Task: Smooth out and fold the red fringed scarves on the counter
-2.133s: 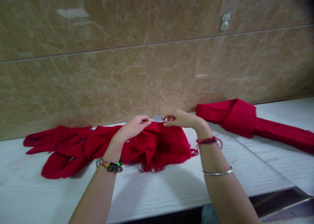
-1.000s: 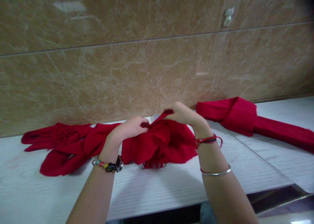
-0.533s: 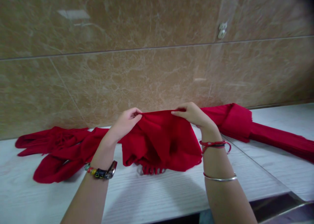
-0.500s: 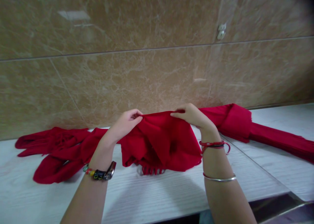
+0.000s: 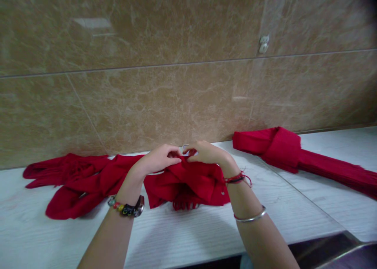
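A red scarf [image 5: 200,182] lies bunched on the white surface in front of me, with fringe-like strands at its near edge. My left hand [image 5: 160,159] pinches its upper edge from the left, thumb against fingers. Close beside it, my right hand [image 5: 206,153] grips the same edge from the right, fingers curled. The fingertips of both hands nearly meet over gathered folds. Left of my hands rests more crumpled red cloth [image 5: 88,186]; my left wrist partly hides whether it joins the scarf.
On the right, a knotted red scarf [image 5: 282,147] stretches its long tail to the frame edge. A brown marbled wall [image 5: 182,96] rises behind the white tabletop [image 5: 165,241], carrying a small white fitting [image 5: 264,44]. A dark shape [image 5: 324,245] sits at the near right edge.
My hands have moved closer together and lower, gathering the scarf's upper edge that was stretched between them. The middle scarf is now narrower and apart from the knotted one on the right.
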Demonstrator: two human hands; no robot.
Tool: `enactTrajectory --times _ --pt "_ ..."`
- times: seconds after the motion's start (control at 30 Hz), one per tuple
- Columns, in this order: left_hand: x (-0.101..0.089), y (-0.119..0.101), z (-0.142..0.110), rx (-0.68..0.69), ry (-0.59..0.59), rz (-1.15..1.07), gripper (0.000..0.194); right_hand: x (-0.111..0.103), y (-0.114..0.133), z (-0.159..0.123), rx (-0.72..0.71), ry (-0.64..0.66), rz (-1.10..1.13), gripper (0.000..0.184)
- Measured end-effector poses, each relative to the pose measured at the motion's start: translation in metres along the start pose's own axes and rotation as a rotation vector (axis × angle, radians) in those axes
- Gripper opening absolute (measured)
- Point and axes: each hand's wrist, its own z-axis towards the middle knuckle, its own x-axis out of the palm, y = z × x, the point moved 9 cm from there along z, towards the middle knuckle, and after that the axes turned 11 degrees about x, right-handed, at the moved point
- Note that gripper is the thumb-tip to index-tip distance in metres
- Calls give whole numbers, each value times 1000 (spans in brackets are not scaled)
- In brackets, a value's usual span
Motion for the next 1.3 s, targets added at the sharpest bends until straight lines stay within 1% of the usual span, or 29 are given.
enactTrajectory --times 0.07,0.1,0.17,0.23,0.3,0.4,0.47,0.5,0.53,0.57,0.63,0.67,0.7,0.77,0.83,0.9,0.97,1.07,1.17,1.23,1.3 --pt "-2 2 -2 -18 -5 15 21 -2 6 -3 -61 8 0 21" --pt "-2 5 -3 -33 2 22 22 -6 7 -4 -76 -8 16 19" --pt "3 12 -5 -65 44 21 22 -18 4 -7 -73 -80 69 18" --pt "12 21 -7 -89 115 1 20 -31 0 -11 -58 -160 108 18" --pt "20 29 -8 -120 170 -4 20 -39 -7 -14 -35 -210 117 18" --pt "25 42 -12 -217 229 44 15 -47 -23 -18 27 -243 85 18" --pt "27 43 -13 -233 257 44 10 -49 -36 -19 88 -248 21 17" --pt "26 39 -12 -214 251 24 11 -47 -41 -19 120 -232 -23 16" --pt "23 34 -10 -186 218 -1 14 -44 -45 -19 144 -199 -67 15" --pt "18 28 -7 -155 158 -19 18 -40 -47 -18 152 -161 -101 14" --pt "4 15 -2 -102 7 -33 24 -31 -40 -17 111 -94 -101 18" --pt "-1 9 0 -76 -56 -40 26 -27 -33 -16 73 -81 -70 24" --pt "-5 3 1 -50 -95 -51 26 -25 -25 -15 33 -78 -32 30" --pt "-5 -6 3 -22 -109 -66 26 -21 -10 -13 -36 -73 23 32" --pt "-7 -8 3 -40 -117 -28 24 -17 1 -11 -63 -60 36 26" --pt "-10 -4 2 -74 -124 27 22 -21 5 -10 -56 -86 41 20" --pt "-7 3 0 -97 -83 24 22 -31 5 -12 -40 -160 56 18" --pt "7 18 -3 -151 46 -14 29 -48 3 -18 -41 -270 86 18" --pt "24 31 -5 -227 164 -25 33 -56 -11 -22 15 -315 67 19" --pt "34 32 -4 -233 219 -39 31 -56 -25 -22 88 -302 24 21" --pt "42 25 0 -175 245 -100 25 -47 -36 -19 132 -206 -41 20"
